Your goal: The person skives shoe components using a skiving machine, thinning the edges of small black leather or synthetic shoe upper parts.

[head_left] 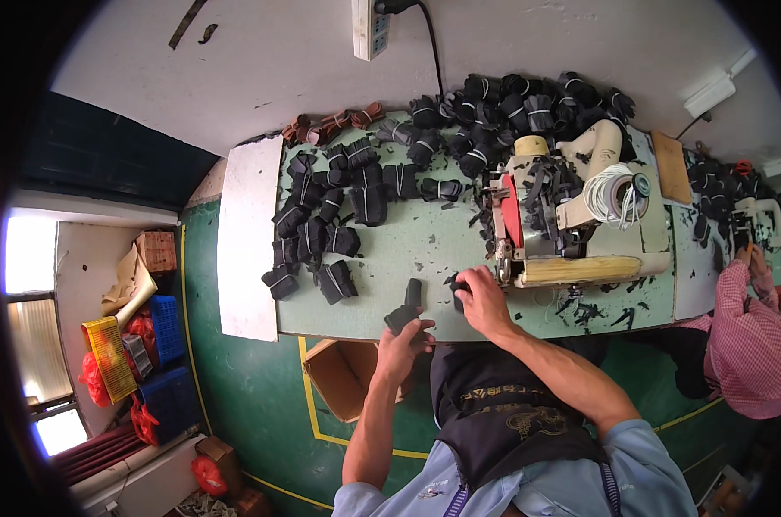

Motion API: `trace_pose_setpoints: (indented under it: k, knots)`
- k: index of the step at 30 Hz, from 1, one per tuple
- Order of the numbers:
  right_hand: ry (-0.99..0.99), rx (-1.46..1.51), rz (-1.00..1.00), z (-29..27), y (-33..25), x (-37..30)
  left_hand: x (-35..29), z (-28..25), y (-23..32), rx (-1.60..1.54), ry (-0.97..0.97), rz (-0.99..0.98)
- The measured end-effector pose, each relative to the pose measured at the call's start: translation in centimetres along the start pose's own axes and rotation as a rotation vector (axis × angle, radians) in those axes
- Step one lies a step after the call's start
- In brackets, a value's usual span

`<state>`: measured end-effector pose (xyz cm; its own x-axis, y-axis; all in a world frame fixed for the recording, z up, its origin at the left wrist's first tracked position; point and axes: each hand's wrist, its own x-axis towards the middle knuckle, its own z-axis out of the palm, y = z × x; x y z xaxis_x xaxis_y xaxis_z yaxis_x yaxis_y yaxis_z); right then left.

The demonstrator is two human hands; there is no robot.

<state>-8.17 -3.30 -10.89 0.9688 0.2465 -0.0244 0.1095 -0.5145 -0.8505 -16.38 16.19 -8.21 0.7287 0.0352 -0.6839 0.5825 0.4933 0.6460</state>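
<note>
My left hand (401, 345) is closed at the table's front edge, holding a few dark grey strip-like pieces (401, 319) between thumb and fingers. One of them points up and away from me. Just to the right, over the tabletop, my right hand (484, 300) has its fingers bent onto a small black piece (457, 294), partly hidden by them. A skiving-type machine (528, 228) with a red guard stands right beyond that hand. Tied bundles of black strips (369, 202) lie in rows at the far left of the table.
More black bundles (537, 112) pile up along the wall, with brown bundles (330, 127) beside them. Black scraps (589, 312) litter the right front. A cardboard box (347, 379) sits under the table edge. Another person (757, 336) works at the right. Baskets (110, 358) stand at far left.
</note>
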Motion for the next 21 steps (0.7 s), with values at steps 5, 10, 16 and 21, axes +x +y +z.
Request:
trace_pose_setpoints:
  k: [5, 10, 16, 21]
  knots:
    - [0.031, -0.396, -0.168, 0.3, -0.8, 0.7, -0.7, 1.1, 1.3, -0.054, -0.163, -0.060]
    - [-0.243, 0.337, -0.066, 0.5, -3.9, 0.4, -0.6, 0.6, 1.5, 0.071, -0.204, -0.056]
    - [-0.307, 0.351, -0.046, 0.5, -4.7, 0.1, -0.3, 0.4, 1.6, 0.159, -0.200, -0.050]
    - [-0.331, 0.331, -0.025, 1.3, -4.3, 0.0, -0.5, 0.1, 1.6, 0.197, -0.176, -0.059]
